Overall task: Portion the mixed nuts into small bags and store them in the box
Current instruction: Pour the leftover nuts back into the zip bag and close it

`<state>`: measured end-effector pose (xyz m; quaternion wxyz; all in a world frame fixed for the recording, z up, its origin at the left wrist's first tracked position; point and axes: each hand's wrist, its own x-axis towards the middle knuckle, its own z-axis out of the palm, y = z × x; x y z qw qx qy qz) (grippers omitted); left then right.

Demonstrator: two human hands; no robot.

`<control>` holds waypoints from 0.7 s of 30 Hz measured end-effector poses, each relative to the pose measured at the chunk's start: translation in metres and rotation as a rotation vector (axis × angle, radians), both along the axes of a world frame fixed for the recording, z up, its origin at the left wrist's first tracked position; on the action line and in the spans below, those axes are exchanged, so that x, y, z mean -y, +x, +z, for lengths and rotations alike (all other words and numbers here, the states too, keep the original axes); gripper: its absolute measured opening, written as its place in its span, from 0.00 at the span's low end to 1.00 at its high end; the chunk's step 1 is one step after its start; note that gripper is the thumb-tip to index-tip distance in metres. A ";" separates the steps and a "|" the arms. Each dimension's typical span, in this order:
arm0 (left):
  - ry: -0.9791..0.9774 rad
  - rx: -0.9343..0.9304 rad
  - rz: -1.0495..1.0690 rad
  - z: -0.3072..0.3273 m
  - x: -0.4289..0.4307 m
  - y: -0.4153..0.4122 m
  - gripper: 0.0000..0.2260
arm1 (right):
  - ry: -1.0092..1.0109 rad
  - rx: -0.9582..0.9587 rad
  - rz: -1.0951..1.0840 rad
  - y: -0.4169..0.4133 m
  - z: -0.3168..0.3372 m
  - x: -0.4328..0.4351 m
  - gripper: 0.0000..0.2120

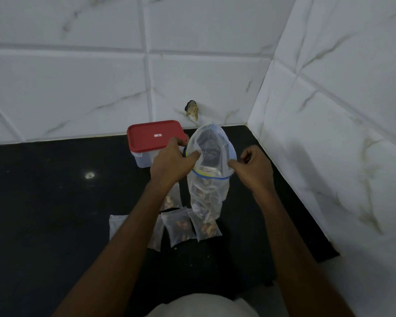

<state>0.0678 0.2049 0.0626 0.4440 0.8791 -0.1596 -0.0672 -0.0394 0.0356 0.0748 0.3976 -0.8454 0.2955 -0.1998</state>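
Both left hand (172, 161) and right hand (255, 167) fingers pinch open the translucent nut bag (207, 193).

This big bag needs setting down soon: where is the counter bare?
Bare: the black counter left of the red-lidded box and small bags; also the strip between the big bag and the right wall. Crowded: beneath the left hand and right hand, where the small bags lie.

Box (154, 143) and wall (329, 110) flanking bag (209, 170)
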 end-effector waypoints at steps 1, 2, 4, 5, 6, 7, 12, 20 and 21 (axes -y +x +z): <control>0.007 -0.004 -0.010 0.002 0.001 0.002 0.16 | 0.052 -0.023 -0.020 0.002 0.001 0.003 0.13; 0.009 0.002 -0.016 0.005 0.002 0.003 0.16 | 0.105 -0.050 -0.027 0.006 0.002 0.005 0.15; 0.009 0.012 -0.021 0.010 0.007 0.006 0.16 | 0.165 -0.121 -0.005 0.014 0.003 0.008 0.16; 0.012 0.007 -0.021 0.013 0.009 0.007 0.16 | 0.172 -0.145 0.015 0.018 0.003 0.010 0.13; 0.011 -0.003 -0.020 0.015 0.011 0.009 0.14 | 0.165 -0.148 0.036 0.020 0.004 0.010 0.09; 0.003 -0.015 -0.018 0.016 0.011 0.010 0.12 | 0.149 -0.132 0.055 0.022 0.005 0.011 0.05; 0.034 0.022 -0.007 0.019 0.001 0.018 0.10 | -0.160 -0.005 0.042 0.015 0.015 0.019 0.07; 0.061 -0.074 -0.083 0.035 0.014 0.021 0.18 | 0.011 -0.177 0.103 0.042 0.018 0.026 0.14; -0.020 -0.135 -0.080 0.037 0.018 0.022 0.17 | 0.048 -0.179 0.142 0.046 0.020 0.025 0.10</control>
